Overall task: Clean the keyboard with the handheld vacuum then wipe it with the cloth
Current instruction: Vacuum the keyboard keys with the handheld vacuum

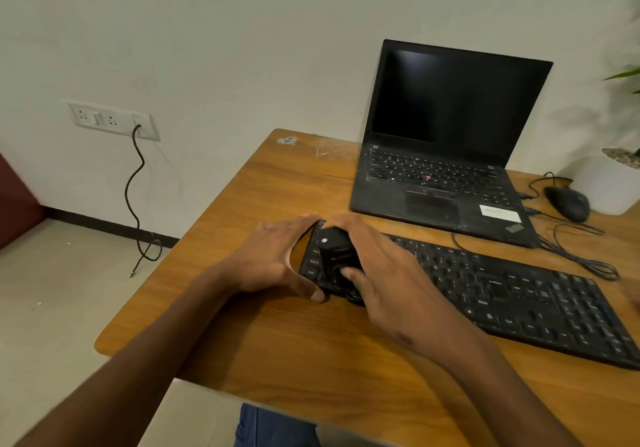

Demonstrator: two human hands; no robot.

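A black keyboard (512, 294) lies slanted across the wooden table (277, 183). Over its left end stands a small black handheld vacuum (337, 252) with a white button on top. My right hand (384, 273) grips the vacuum, fingers curled over its far side and thumb on its near side. My left hand (277, 259) holds the keyboard's left edge, thumb at the near corner and fingers at the far corner. No cloth is in view.
An open black laptop (446, 141) stands behind the keyboard. A black mouse (568, 202) with loose cables lies to its right, beside a white plant pot (613, 179). A black cable (135, 190) hangs from a wall socket (114, 120) at the left.
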